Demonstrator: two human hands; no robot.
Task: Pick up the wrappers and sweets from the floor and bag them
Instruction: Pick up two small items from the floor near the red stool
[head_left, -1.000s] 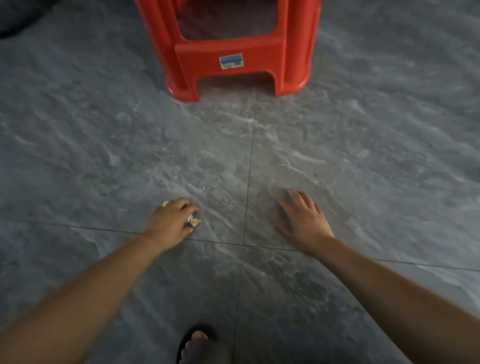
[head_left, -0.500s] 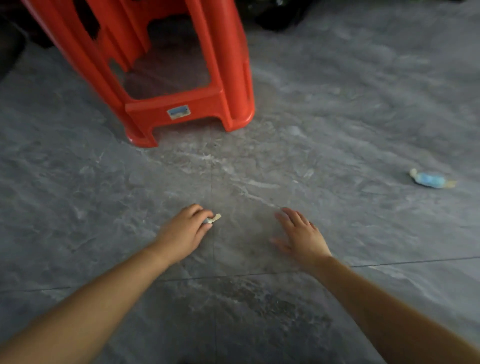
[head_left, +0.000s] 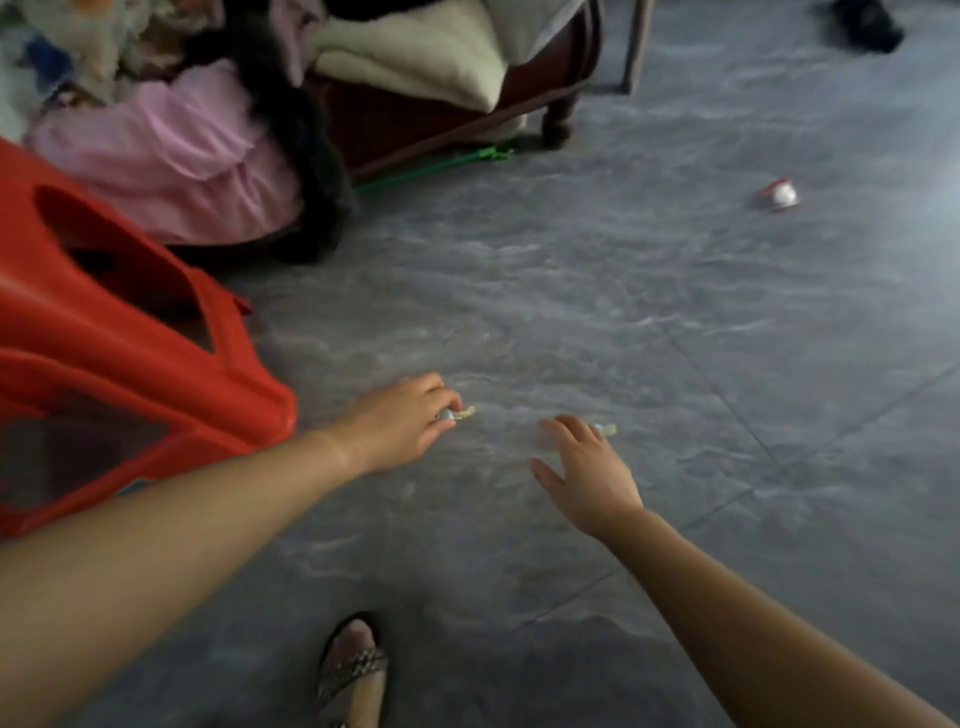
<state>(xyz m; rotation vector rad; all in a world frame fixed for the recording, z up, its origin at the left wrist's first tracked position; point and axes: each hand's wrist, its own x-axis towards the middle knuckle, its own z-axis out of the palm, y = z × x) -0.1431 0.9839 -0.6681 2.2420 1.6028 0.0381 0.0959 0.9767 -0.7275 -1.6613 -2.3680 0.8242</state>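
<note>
While your left hand (head_left: 400, 423) pinches a small pale twist-wrapped sweet (head_left: 462, 413) just right of the red plastic stool (head_left: 130, 364), your right hand (head_left: 587, 473), fingers spread and empty, nears a second pale sweet (head_left: 605, 429) further right; risk: a clumsy nudge skitters it across the grey tile floor (head_left: 675, 322).
</note>
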